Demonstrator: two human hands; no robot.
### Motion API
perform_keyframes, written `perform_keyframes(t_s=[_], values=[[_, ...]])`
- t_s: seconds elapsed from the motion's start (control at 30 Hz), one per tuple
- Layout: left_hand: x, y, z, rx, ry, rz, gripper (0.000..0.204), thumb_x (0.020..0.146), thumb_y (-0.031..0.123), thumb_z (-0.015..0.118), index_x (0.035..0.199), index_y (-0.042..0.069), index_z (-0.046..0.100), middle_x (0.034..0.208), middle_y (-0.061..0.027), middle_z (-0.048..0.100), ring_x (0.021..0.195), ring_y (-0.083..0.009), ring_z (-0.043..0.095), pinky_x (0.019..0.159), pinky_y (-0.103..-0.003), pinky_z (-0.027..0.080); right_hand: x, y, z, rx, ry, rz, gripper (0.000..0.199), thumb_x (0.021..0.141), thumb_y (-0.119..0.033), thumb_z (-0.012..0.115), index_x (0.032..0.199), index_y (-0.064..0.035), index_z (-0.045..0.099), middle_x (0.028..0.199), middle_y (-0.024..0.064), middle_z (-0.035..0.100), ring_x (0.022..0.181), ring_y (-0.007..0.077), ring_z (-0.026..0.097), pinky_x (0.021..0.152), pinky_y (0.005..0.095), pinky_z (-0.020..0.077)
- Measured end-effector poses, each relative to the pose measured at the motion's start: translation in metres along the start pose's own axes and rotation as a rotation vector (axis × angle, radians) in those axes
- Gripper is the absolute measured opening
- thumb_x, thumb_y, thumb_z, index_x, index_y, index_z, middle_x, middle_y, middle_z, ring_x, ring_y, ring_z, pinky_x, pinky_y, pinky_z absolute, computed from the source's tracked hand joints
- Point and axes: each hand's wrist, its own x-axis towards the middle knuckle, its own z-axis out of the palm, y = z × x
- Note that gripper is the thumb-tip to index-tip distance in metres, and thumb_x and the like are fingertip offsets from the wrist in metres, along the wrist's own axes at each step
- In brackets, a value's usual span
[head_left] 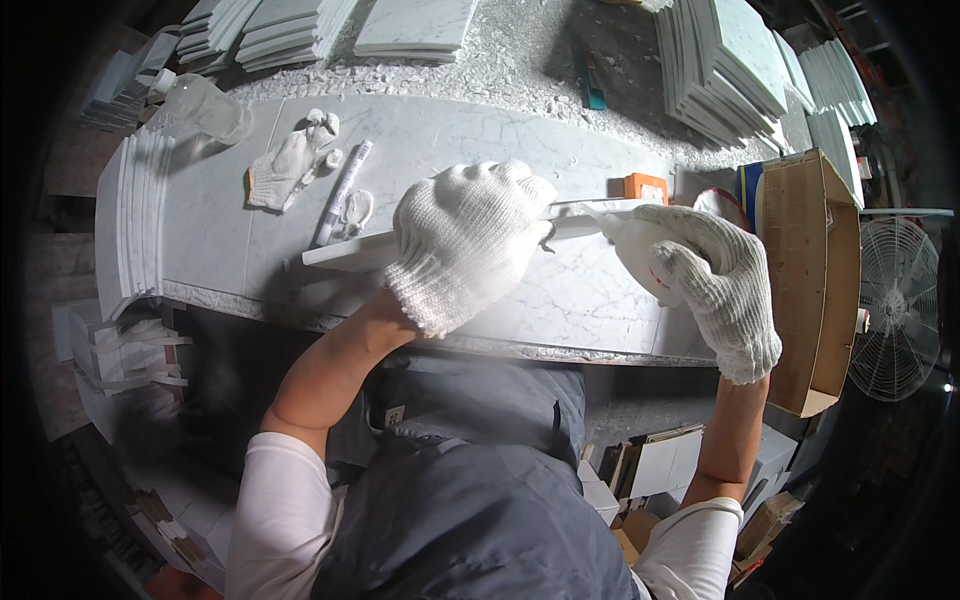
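My left hand [468, 240], in a white knitted glove, is closed over a narrow white stone slab [345, 254] that is held at an angle above the bench. The slab's left end sticks out beside the wrist, and its right part shows beyond the knuckles. My right hand [715, 270], gloved too, is wrapped round a small whitish squeeze bottle [635, 245]. The bottle's narrow tip points left, close to the slab's edge; whether they touch I cannot tell. My left fingertips are hidden under the glove's back.
On the marble bench top [420, 130] lie a spare glove [292, 165], a white tube [343, 195] and a clear bottle [205, 108]. An orange tool [646, 188] and a cardboard box [800, 280] stand right. Stone tiles [715, 75] are stacked behind; a fan [893, 308] stands far right.
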Motion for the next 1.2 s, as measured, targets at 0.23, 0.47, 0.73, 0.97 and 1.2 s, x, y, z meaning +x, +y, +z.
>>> perform_keyframes(t_s=[0.23,0.47,0.73,0.97,1.2], values=[[0.001,0.003,-0.002,-0.025,-0.155,-0.104,0.025,0.094,0.035,0.070,0.112,0.018,0.075,0.101,-0.0081,0.069,0.094,-0.0292,0.070,0.080,-0.046,0.057,0.000,-0.003,-0.001,-0.013,-0.023,0.027,0.041,0.088,-0.030,0.073,0.120,-0.0054,0.077,0.102,0.0115,0.079,0.090,0.0180,0.075,0.086,0.0332,0.0591],[0.001,0.004,-0.006,-0.032,-0.104,-0.085,0.026,0.093,0.036,0.072,0.111,0.018,0.075,0.099,-0.0070,0.068,0.093,-0.0281,0.070,0.078,-0.045,0.056,0.000,-0.003,-0.001,-0.018,-0.019,0.006,0.044,0.088,-0.034,0.077,0.122,-0.0062,0.076,0.106,0.0108,0.078,0.096,0.0179,0.075,0.089,0.0334,0.0581],[0.002,0.001,-0.001,-0.031,-0.032,-0.063,0.017,0.090,0.034,0.072,0.100,0.021,0.076,0.098,-0.0024,0.071,0.087,-0.0251,0.073,0.068,-0.041,0.059,-0.003,-0.001,-0.001,0.002,-0.012,-0.003,0.046,0.088,-0.036,0.078,0.123,-0.0064,0.076,0.109,0.0110,0.078,0.099,0.0178,0.074,0.091,0.0345,0.0573],[0.006,0.005,-0.011,-0.134,-0.117,-0.145,0.025,0.086,0.031,0.077,0.107,0.017,0.076,0.097,-0.0081,0.070,0.094,-0.0297,0.070,0.082,-0.044,0.056,-0.037,0.030,0.012,0.568,0.137,0.182,0.102,0.077,-0.055,0.087,0.150,0.0057,0.049,0.134,0.0155,0.066,0.120,0.0260,0.067,0.096,0.0387,0.0599],[0.011,0.001,-0.012,-0.195,-0.110,-0.141,0.028,0.083,0.025,0.079,0.108,0.012,0.077,0.103,-0.0096,0.072,0.100,-0.0319,0.069,0.088,-0.044,0.054,-0.085,0.087,0.062,0.941,0.130,0.291,0.055,0.089,-0.020,0.080,0.133,0.0054,0.058,0.120,0.0123,0.068,0.110,0.0230,0.068,0.096,0.0396,0.0584]])
